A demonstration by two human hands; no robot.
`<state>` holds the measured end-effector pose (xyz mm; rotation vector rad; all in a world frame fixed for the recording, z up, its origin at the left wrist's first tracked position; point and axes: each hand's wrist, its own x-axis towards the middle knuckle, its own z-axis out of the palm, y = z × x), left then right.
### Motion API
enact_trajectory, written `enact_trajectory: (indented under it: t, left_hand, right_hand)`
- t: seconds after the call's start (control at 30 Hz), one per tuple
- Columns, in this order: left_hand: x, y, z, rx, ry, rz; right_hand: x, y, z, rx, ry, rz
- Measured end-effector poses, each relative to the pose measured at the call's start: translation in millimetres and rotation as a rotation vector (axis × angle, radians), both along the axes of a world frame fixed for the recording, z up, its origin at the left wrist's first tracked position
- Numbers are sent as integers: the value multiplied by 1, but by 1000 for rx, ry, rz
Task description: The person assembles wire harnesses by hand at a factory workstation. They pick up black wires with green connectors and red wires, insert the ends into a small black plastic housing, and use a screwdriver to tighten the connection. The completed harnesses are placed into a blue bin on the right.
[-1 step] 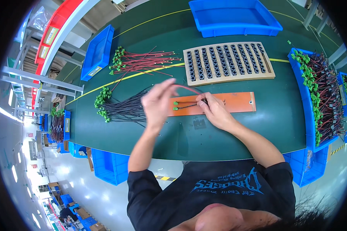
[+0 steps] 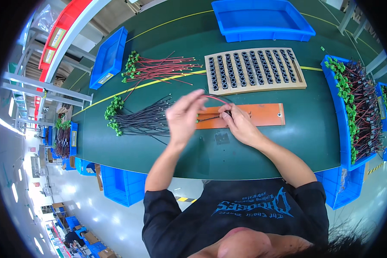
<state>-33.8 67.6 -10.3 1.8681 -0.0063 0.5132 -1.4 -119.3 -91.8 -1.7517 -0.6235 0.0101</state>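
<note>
Over the orange board (image 2: 264,114), my right hand (image 2: 241,125) pinches wires near a small dark part that its fingers mostly hide. A red wire (image 2: 215,98) and a black one arch up from that pinch to my left hand (image 2: 182,117). The fingers of my left hand are closed on the wires' other end. Below the arch, thinner wires run left across the board to green connectors (image 2: 198,118), now partly behind my left hand. Close by on the left lies a bundle of black wires (image 2: 144,120) with green connectors at their far-left ends.
Red wires (image 2: 167,71) with green connectors lie farther back. A wooden rack (image 2: 262,90) holds rows of black sockets. Blue trays stand at the back (image 2: 266,33) and back left (image 2: 109,58). At right, a blue bin (image 2: 345,142) is filled with wired green connectors.
My left hand has moved slightly right and the wire arch has become tighter. It now covers more of the green connectors. My right hand stays in place.
</note>
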Motion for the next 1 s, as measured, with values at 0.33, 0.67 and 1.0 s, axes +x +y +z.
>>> enact_trajectory:
  t: [0.33,0.67,1.0]
  left_hand:
    - [17,-38,-73,-429,-11,-147]
    - [17,-43,-99,-359,-157,-46]
    - [13,-45,-96,-494,42,-98]
  right_hand:
    - [6,-8,9,-102,221,70]
    - [-2,-10,35,-360,-15,10]
    - [27,-49,36,-281,184,30]
